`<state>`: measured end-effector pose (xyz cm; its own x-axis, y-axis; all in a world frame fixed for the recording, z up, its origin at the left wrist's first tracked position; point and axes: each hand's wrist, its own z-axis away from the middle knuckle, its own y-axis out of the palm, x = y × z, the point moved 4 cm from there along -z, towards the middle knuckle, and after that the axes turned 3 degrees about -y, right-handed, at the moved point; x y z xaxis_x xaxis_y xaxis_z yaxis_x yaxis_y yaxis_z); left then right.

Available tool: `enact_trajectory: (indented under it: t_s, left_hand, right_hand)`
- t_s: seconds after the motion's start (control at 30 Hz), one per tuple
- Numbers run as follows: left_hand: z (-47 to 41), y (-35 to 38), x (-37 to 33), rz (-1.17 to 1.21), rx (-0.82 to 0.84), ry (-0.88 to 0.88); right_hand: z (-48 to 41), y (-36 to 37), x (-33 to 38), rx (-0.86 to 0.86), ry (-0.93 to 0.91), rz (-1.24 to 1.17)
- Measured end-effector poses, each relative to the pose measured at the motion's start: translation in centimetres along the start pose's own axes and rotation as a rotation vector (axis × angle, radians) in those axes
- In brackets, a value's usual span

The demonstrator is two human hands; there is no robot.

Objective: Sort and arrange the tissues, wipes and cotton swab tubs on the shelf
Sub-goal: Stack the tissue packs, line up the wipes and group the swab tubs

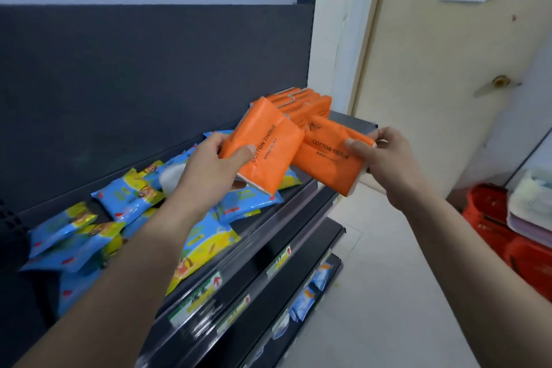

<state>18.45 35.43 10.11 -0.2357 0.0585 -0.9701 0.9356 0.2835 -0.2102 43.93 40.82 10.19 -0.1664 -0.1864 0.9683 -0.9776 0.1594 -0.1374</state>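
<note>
Head view. Holds two orange cotton tissue packs up over the shelf (270,230), near frame centre. Grips the left tissue pack (268,140) with the left hand (206,164) at its 7 o'clock end, fingers (242,152) curled round it, thumb on the printed face. Pinches the right tissue pack (325,164) with the right hand (388,158) at its 3 o'clock end, thumb on top, the rest underneath. Overlaps the two packs at their inner edges; cannot tell whether touching there.

Shows a stack of orange tissue packs (307,100) at 12 o'clock from the hands, at the shelf's 1 o'clock end. Shows blue-and-yellow wipes packs (128,197) strewn loose at 8 o'clock, under and beyond the left forearm. Shows no cotton swab tub plainly.

Probably light, soft and squashy, judging by the dents under each thumb. Probably slick too, given the film wrapper. Better taken across a short end with thumb opposed than by a corner, where the film could slip. Not fragile. Best laid flat against the stack, since a loose pile of smooth wrappers may slide.
</note>
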Motion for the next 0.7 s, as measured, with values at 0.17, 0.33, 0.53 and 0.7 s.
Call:
enact_trajectory:
  t_s: [0.17, 0.33, 0.53, 0.7]
  left_hand:
    - [-7.2, 2.0, -0.7, 0.019, -0.035, 0.022]
    - [-12.6, 1.9, -0.9, -0.015, -0.117, 0.02]
    - [-16.7, 1.1, 0.4, -0.069, -0.287, -0.054]
    - [-18.8, 1.5, 1.2, -0.082, -0.434, -0.122]
  right_hand:
    - [-7.5, 0.2, 0.3, -0.026, -0.046, 0.035]
    - [-13.5, 1.8, 0.2, -0.003, -0.078, 0.058]
    - [-20.5, 6.1, -1.1, 0.16, -0.115, 0.045]
    - [-26.5, 9.8, -2.6, 0.355, -0.143, 0.082]
